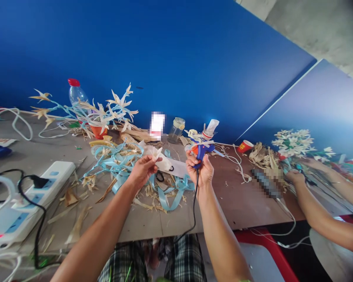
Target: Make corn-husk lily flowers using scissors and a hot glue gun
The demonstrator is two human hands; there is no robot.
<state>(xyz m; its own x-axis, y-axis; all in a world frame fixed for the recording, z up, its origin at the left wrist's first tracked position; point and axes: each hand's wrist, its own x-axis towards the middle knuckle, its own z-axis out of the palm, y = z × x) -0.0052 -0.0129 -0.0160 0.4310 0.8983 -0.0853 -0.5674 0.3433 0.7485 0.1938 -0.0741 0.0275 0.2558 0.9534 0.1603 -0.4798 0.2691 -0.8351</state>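
My left hand pinches a pale dried leaf piece above the table, fingers closed on it. My right hand is wrapped round a blue hot glue gun whose black cord drops toward my lap. The gun's nozzle points left, toward the leaf piece, a short gap apart. Below both hands lie light blue ribbon strips and husk scraps on the wooden table.
White power strips with black plugs sit at left. Behind stand a husk-flower arrangement, a red-capped plastic bottle, a glass jar and a red cup. Another person's arms work at right beside more flowers.
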